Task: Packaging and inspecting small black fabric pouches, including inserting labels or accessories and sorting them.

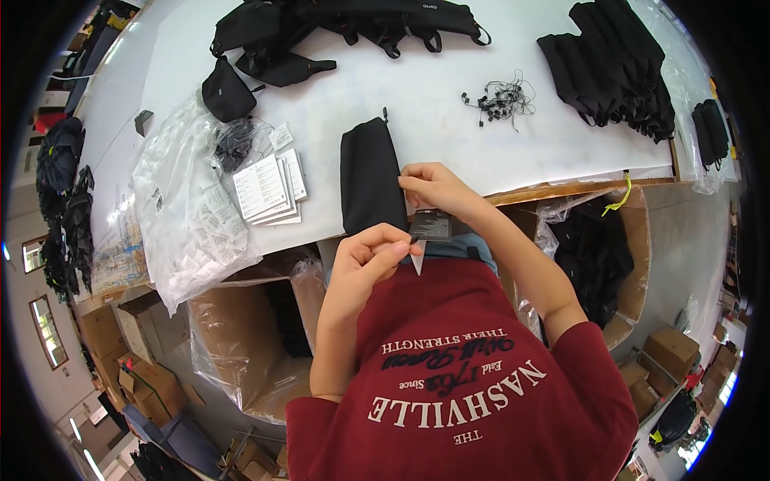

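Observation:
A flat black fabric pouch (370,176) lies at the table's near edge, with a small cord end at its far corner. My left hand (370,255) is closed in a pinch at the pouch's near end. Against its fingertips are a dark printed hang tag (433,226) and a white pointed slip (418,258). At the pouch's right edge, my right hand (437,189) has thumb and fingers pressed together. Whatever thin thing lies between them is too small to make out.
Printed leaflets (263,188) and a clear bag of small white packets (196,216) lie left of the pouch. Tangled black tag strings (504,103) sit far right, near stacked black pouches (609,68). More black bags (321,32) lie at the back. Plastic-lined cartons (249,345) stand below the edge.

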`<state>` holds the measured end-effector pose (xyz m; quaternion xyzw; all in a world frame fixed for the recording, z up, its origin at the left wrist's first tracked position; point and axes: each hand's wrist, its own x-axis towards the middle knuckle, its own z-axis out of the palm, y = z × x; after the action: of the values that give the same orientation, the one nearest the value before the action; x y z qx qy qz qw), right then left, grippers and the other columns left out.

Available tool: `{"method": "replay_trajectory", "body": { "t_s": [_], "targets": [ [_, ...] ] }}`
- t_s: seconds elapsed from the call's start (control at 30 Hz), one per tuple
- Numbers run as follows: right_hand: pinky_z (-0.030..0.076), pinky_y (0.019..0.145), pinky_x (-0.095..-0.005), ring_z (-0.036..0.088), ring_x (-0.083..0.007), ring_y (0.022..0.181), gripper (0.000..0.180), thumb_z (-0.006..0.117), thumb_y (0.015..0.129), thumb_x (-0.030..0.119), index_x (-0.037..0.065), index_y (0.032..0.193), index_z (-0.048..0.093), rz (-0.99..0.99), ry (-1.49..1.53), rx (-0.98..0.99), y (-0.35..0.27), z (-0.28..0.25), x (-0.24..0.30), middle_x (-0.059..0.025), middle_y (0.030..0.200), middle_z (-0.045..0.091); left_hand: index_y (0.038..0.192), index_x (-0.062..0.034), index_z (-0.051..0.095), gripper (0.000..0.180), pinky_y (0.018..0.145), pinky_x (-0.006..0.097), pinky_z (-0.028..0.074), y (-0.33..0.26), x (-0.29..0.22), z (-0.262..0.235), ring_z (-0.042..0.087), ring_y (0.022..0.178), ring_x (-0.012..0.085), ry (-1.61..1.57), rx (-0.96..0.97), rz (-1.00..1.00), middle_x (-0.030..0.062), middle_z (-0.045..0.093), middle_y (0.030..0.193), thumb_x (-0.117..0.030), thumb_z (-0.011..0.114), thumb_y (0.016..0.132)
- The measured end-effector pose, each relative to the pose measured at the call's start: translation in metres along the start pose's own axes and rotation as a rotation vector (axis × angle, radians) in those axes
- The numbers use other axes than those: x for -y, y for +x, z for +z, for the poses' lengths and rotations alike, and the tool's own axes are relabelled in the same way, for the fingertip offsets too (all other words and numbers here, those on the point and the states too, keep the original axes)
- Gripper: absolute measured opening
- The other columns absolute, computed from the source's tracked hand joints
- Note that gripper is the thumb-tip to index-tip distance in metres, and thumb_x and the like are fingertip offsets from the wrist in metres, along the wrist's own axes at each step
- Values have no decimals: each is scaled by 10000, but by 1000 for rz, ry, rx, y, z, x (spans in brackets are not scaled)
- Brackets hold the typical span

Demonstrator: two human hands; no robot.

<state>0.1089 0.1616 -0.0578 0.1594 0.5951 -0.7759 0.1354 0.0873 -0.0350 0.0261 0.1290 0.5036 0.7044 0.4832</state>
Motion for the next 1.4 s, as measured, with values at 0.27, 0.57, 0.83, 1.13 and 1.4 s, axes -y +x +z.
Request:
{"method": "replay_trajectory", "body": {
  "t_s": [0.27, 0.57, 0.83, 1.13, 1.4],
  "targets": [
    [394, 526, -254, 522, -103, 555, 196, 572, 880, 187, 38, 752, 580, -144, -565, -58, -41, -7, 55, -11, 604, 540, 979, -25, 599, 130, 567, 223, 404, 9, -3, 4, 524, 678, 107, 812, -183, 483, 77, 597, 914, -24, 585, 849],
    [432, 539, -369, 574, -272, 596, 157, 618, 822, 213, 75, 758, 579, -534, -1356, -85, -65, -8, 87, -66, 659, 567, 1113, -126, 581, 387, 916, 392, 322, 38, 14, -20, 448, 1078, 259, 1555, -266, 730, 63, 512, 1154, -52, 684, 747],
    [428, 545, -377, 567, -280, 593, 171, 610, 830, 201, 73, 747, 532, -613, -1356, 27, -60, -8, 78, -74, 654, 555, 1034, -131, 576, 336, 899, 383, 320, 36, 29, -16, 449, 1065, 260, 1579, -361, 802, 49, 509, 1144, -66, 698, 728],
    [425, 554, -383, 563, -295, 606, 177, 608, 831, 202, 69, 753, 521, -593, -1317, 61, -53, -5, 71, -89, 629, 546, 924, -43, 573, 303, 781, 374, 395, 38, 30, -22, 532, 871, 266, 1469, -151, 688, 85, 586, 919, -11, 688, 646],
    [426, 557, -387, 560, -300, 601, 181, 598, 841, 201, 66, 750, 518, -580, -1291, 70, -55, -1, 67, -88, 633, 552, 882, -51, 597, 273, 722, 351, 402, 43, 35, -29, 538, 800, 227, 1459, -78, 803, 44, 584, 862, -47, 694, 627]
  ]
}}
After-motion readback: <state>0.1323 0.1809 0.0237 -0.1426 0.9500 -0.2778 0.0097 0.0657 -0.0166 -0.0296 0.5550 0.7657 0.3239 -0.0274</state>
